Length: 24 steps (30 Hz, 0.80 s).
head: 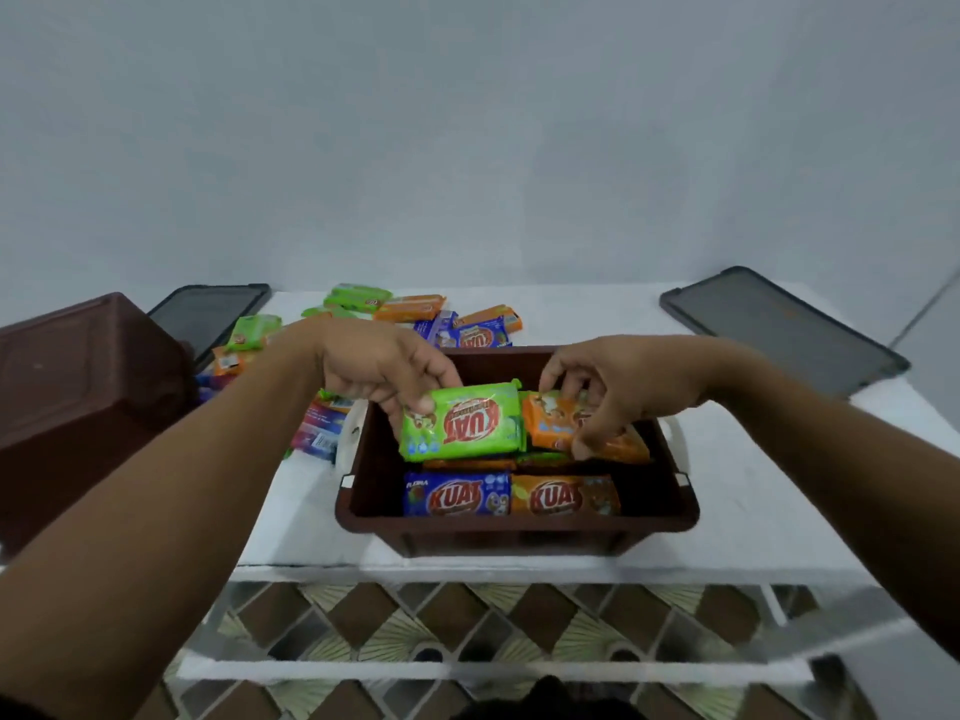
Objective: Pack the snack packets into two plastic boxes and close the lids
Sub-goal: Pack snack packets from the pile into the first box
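The left hand (384,371) pinches a green foil snack packet (462,422) in its fingers (415,402) over the open brown plastic box (519,527) on the white bench (737,491). The right hand (618,387) pinches an orange foil snack packet (556,423) inside it.

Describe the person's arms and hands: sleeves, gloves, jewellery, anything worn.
The left forearm and right forearm are bare to the frame edges, no sleeve showing. The left hand and right hand wear no gloves; no watch, bracelet or ring is visible, though the picture is blurred.
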{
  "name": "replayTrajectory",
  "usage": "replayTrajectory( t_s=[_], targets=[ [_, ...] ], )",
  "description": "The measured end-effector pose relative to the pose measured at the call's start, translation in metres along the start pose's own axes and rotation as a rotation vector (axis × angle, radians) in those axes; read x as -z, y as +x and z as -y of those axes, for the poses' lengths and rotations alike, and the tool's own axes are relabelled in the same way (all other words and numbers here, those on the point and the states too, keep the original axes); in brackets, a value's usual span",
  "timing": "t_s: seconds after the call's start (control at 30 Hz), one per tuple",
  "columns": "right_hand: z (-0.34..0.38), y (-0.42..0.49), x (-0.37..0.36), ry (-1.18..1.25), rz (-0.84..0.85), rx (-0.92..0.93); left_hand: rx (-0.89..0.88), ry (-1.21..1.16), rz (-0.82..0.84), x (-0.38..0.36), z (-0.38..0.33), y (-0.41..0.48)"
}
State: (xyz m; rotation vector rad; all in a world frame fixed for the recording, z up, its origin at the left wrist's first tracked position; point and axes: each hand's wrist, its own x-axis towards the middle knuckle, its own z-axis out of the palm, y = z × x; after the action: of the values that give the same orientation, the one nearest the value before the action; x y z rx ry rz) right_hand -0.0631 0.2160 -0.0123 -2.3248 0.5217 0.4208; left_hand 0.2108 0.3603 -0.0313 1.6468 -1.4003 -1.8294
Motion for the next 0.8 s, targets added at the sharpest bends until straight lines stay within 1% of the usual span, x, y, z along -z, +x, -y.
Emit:
replayTrajectory(
  t_s=[0.07, 0.2, 0.3, 0.4, 0.47, 0.53, 0.63, 0.7, 0.8],
  targets=[
    [0.004, -0.001, -0.017, -0.168, -0.021, -0.001, 0.050, 0.067, 0.042, -0.010, 0.003, -0.001],
    [0.005, 0.003, -0.045, -0.299, 0.044, 0.012, 0.116, 0.232, 0.052, -0.031, 0.000, -0.001],
    [0.000, 0.009, -0.057, -0.334, 0.052, 0.009, 0.177, 0.405, -0.004, -0.042, -0.006, 0.000],
    [-0.004, 0.013, -0.062, -0.359, 0.048, -0.015, 0.200, 0.484, -0.051, -0.051, -0.009, 0.000],
    [-0.005, 0.012, -0.059, -0.303, 0.058, -0.024, 0.201, 0.553, -0.068, -0.055, -0.011, -0.001],
    [-0.004, 0.012, -0.055, -0.234, 0.102, -0.032, 0.195, 0.633, -0.105, -0.060, -0.012, -0.001],
    [-0.003, 0.018, -0.053, -0.237, 0.162, -0.055, 0.209, 0.857, -0.154, -0.067, -0.014, 0.002],
    [-0.003, 0.023, -0.052, -0.293, 0.192, -0.074, 0.264, 0.949, -0.137, -0.070, -0.015, 0.007],
    [-0.004, 0.029, -0.053, -0.326, 0.274, -0.096, 0.346, 0.972, -0.084, -0.073, -0.014, 0.015]
  ],
)
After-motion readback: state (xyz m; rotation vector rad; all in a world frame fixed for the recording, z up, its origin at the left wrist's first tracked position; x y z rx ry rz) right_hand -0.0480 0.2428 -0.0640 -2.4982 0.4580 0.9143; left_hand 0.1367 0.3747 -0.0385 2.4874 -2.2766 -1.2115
